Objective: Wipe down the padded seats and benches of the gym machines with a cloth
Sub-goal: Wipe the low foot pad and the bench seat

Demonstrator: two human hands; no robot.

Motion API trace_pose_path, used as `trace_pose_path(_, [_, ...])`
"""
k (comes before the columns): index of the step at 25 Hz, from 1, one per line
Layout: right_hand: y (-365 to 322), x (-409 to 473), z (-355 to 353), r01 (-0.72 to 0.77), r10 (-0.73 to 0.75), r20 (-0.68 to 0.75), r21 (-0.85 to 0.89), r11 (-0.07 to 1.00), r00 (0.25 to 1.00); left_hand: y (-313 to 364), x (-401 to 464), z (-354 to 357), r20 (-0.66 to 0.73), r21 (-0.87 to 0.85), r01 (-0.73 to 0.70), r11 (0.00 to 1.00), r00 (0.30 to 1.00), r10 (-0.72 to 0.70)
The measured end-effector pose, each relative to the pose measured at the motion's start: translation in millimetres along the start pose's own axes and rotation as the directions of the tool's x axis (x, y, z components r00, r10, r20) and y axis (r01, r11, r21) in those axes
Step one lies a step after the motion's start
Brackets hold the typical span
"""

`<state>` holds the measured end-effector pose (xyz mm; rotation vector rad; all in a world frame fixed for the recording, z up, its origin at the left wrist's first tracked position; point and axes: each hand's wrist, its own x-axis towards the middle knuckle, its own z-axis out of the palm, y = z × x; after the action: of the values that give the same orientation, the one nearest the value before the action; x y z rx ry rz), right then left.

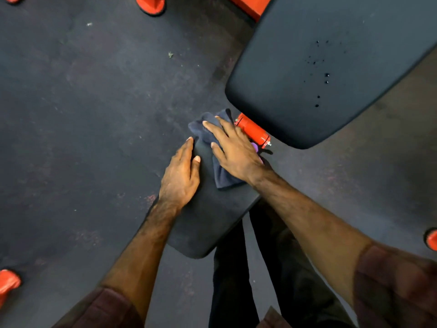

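Navy cloth point(220, 172) under flat R hand point(233, 152); L hand point(181, 177) flat on seat point(208, 221); purple item point(255, 147) mostly hidden.

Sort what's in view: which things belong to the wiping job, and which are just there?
Job:
- dark cloth under the right hand
- small seat pad, left hand resting on it
- large bench pad, spotted with droplets

Just there:
- orange frame tube
- orange machine feet
- rubber floor

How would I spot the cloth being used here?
Start at the big black back pad dotted with droplets, then drop to the smaller seat pad below it. The cloth is the crumpled dark blue fabric pressed under the right hand; the pads around it are smooth.
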<state>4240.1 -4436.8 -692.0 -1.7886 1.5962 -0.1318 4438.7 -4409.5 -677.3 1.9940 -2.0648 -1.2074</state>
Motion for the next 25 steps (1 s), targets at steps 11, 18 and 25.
trace_pose_path(11, [52.2,-87.6,17.8,-0.261,0.301,-0.212,0.199,0.945,0.930,-9.3,-2.3,-1.0,0.049,0.059,-0.127,0.990,0.991,0.125])
trace_pose_path(18, [-43.5,-169.7,91.4,-0.509,0.763,-0.299,0.600,0.617,0.572,-36.1,-26.4,-21.7,0.144,0.054,-0.246,0.968,0.961,0.237])
trace_pose_path(25, [-43.3,-157.2,93.5,-0.315,0.848,-0.232,0.855,0.411,0.477,-61.0,-47.1,-19.7,0.126,0.065,-0.230,0.971,0.967,0.220])
